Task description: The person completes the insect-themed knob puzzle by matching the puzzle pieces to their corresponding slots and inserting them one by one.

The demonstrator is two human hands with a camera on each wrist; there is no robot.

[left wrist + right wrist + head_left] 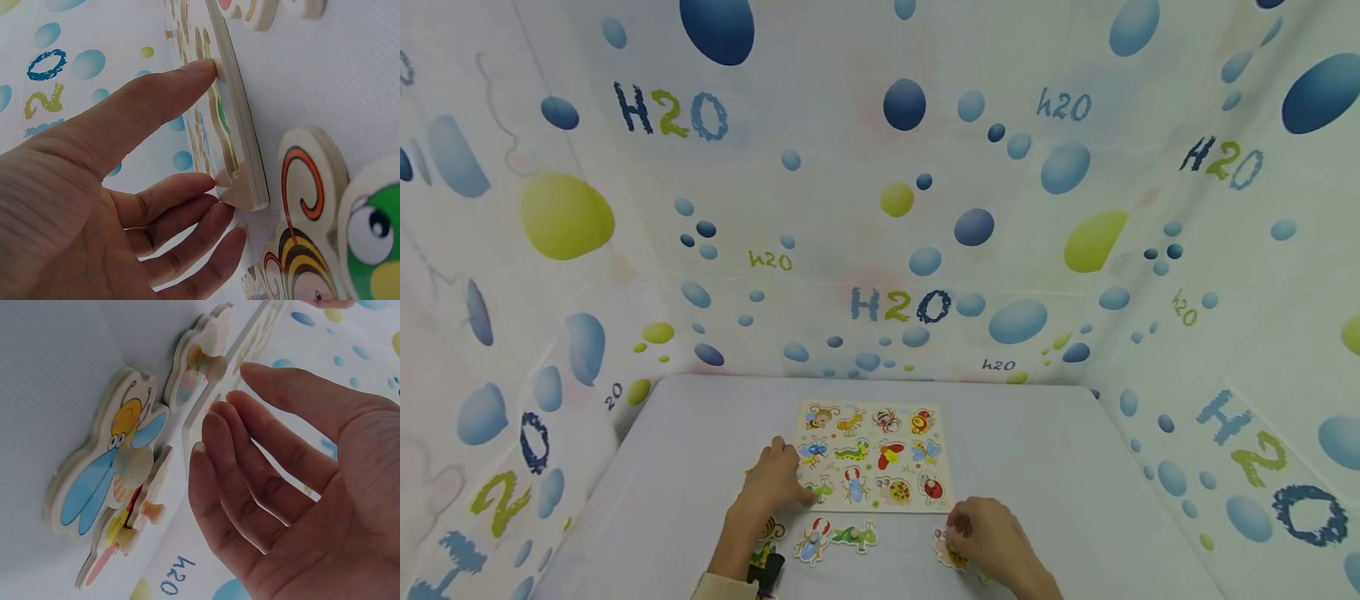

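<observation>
A flat wooden puzzle board (943,467) with insect pictures lies on the table. My left hand (772,479) is at its near left corner. In the left wrist view, the thumb (194,72) touches the board's edge and the loosely bent fingers touch the corner. My right hand (992,542) is over a snail-like puzzle piece (950,554), near the board's right corner. In the right wrist view, its fingers are loosely bent with nothing between them, apart from the knobbed pieces. A blue-winged insect piece (87,494) lies near that hand.
In front of the board lie a blue beetle piece (812,543) and a green grasshopper piece (855,537). Beside the left wrist are a piece with spiral feelers (312,156) and a green big-eyed piece (369,234). Printed curtains (820,208) surround the white table (1037,450).
</observation>
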